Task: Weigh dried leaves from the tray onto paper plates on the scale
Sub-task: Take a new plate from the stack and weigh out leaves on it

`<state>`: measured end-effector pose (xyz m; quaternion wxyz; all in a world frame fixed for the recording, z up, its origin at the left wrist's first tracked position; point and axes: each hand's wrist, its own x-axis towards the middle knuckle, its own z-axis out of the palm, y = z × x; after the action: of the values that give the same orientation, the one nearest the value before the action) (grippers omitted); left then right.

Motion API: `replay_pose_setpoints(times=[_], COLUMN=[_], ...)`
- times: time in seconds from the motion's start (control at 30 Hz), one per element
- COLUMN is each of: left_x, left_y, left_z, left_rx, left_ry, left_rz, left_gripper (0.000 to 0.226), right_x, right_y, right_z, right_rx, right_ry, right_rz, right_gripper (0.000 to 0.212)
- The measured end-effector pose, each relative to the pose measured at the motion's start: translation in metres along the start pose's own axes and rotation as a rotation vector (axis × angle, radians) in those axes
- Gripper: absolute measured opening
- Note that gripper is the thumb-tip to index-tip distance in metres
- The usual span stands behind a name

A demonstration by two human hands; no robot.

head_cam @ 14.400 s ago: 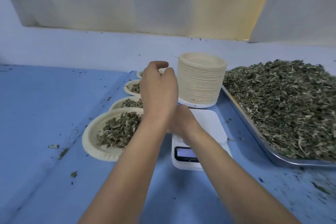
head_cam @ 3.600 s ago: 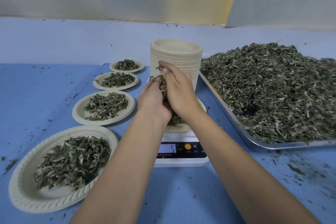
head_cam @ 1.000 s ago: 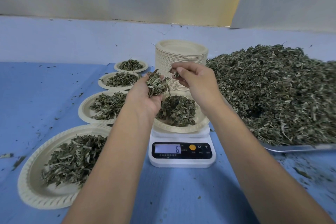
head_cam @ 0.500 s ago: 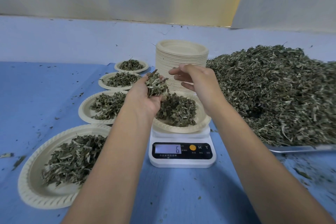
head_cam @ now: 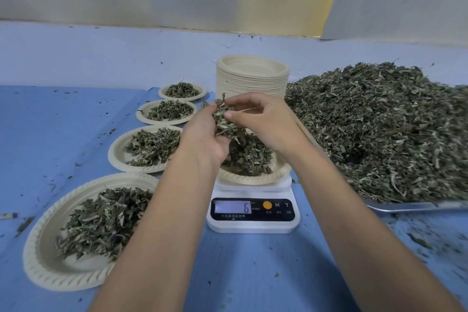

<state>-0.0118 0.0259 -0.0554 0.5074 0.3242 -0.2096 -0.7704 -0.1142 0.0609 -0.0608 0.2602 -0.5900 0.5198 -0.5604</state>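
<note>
A white digital scale (head_cam: 253, 220) sits in the middle of the blue table, its display reading 6. On it rests a paper plate (head_cam: 255, 178) holding dried leaves. My left hand (head_cam: 202, 134) cups a clump of dried leaves (head_cam: 222, 119) just above that plate. My right hand (head_cam: 263, 121) meets it, thumb and fingers pinching into the clump. A metal tray (head_cam: 415, 206) heaped with dried leaves (head_cam: 390, 129) lies to the right.
A tall stack of empty paper plates (head_cam: 252, 76) stands behind the scale. Several leaf-filled plates run in a row on the left, the nearest (head_cam: 45, 261) close to the front edge. Leaf crumbs are scattered over the blue table (head_cam: 50, 134).
My right hand has moved left and down onto the clump in my left hand, and its fingers have closed on the leaves. The scale still reads 6.
</note>
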Motion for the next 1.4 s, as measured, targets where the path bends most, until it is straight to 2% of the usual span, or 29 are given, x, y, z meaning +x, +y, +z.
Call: replay_pose_setpoints(times=[0.2,0.37,0.47,0.67,0.8,0.97,1.17,1.4], left_x=[-0.001,-0.003,-0.006,-0.007,-0.002,-0.001,-0.002,-0.001], left_y=[-0.002,0.003,0.007,0.009,0.011,0.014,0.014,0.013], left_z=[0.001,-0.003,-0.003,-0.003,-0.004,-0.006,-0.006,-0.007], left_rx=[-0.053,-0.039,-0.07,-0.069,-0.091,-0.077,-0.068,-0.069], left_ry=[-0.053,-0.098,-0.079,-0.073,-0.075,-0.07,-0.082,-0.082], left_rz=[-0.02,-0.043,-0.043,-0.027,0.0,0.012,0.015,0.015], left_gripper=[0.029,0.021,0.026,0.027,0.015,0.023,0.011,0.013], right_x=[0.003,0.004,0.005,0.004,0.004,0.004,0.003,0.003], right_y=[0.0,-0.002,-0.004,-0.005,-0.001,0.001,0.0,-0.003], right_z=[-0.001,-0.004,-0.008,-0.009,-0.012,-0.015,-0.014,-0.014], right_rx=[-0.02,0.111,0.154,0.183,0.136,0.098,0.063,0.165], right_ry=[0.065,0.168,0.195,0.21,0.239,0.212,0.217,0.231], right_rz=[-0.005,0.016,0.031,0.049,0.099,0.144,0.15,0.128], right_gripper=[0.017,0.021,0.019,0.015,0.015,0.015,0.014,0.015])
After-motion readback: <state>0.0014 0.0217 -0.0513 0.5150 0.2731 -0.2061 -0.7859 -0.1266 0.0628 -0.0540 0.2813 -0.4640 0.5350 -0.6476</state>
